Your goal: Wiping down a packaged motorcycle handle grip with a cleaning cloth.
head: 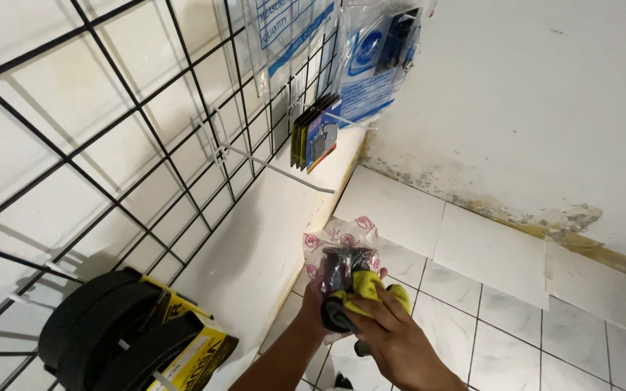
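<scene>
My left hand (318, 300) holds a clear plastic packet (342, 253) with pink print and a dark part inside, low in the middle of the view. My right hand (393, 340) presses a yellow cloth (371, 288) against the packet. Both hands are over the white tiled floor, just right of the black wire grid panel (110, 145) on the wall.
A bare metal hook (277, 168) sticks out from the grid. Further along hang small carded packets (316, 134) and clear bags with blue labels (378, 58). Black curved parts in yellow packaging (139, 333) hang at the lower left. The white wall (545, 108) is stained along its base.
</scene>
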